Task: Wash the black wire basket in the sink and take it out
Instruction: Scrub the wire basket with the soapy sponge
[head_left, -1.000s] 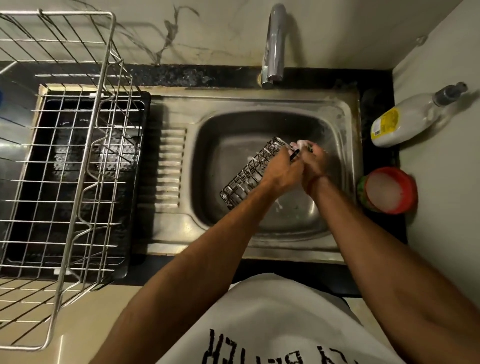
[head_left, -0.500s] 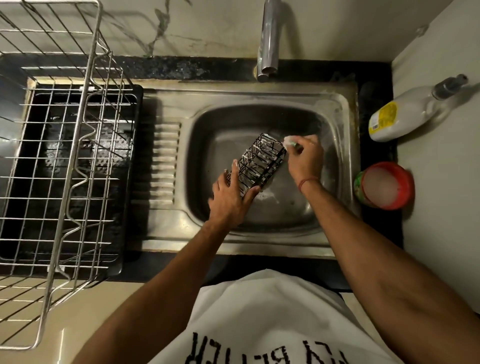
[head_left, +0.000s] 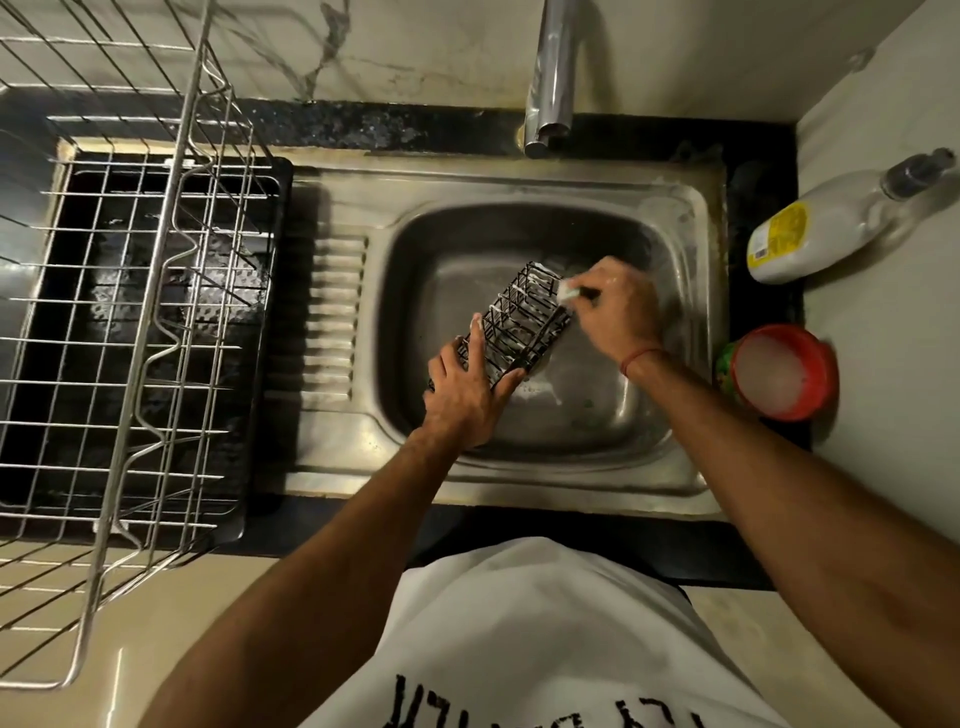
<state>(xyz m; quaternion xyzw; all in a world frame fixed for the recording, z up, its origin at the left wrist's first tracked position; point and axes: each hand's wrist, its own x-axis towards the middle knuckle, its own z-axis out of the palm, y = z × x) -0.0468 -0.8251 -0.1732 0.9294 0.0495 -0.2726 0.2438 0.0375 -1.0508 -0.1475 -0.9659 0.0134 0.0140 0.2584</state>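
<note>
The black wire basket (head_left: 524, 317), streaked with white foam, is tilted over the steel sink (head_left: 685, 467) bowl. My left hand (head_left: 465, 395) grips its near lower end, fingers curled round the wires. My right hand (head_left: 615, 309) holds a small soapy scrubbing tool (head_left: 569, 292), thin and dark-handled with a white foamy tip, against the basket's far upper corner. What kind of tool it is stays unclear.
The tap spout (head_left: 550, 78) hangs over the back of the sink. A steel wire dish rack (head_left: 145, 322) on a black tray stands to the left. At right lie a white soap bottle (head_left: 826, 228) and a red tub (head_left: 779, 371) of white paste.
My left hand has slid from the basket's far end to its near end. The basket has turned more upright, and my right hand has kept scrubbing its upper corner.
</note>
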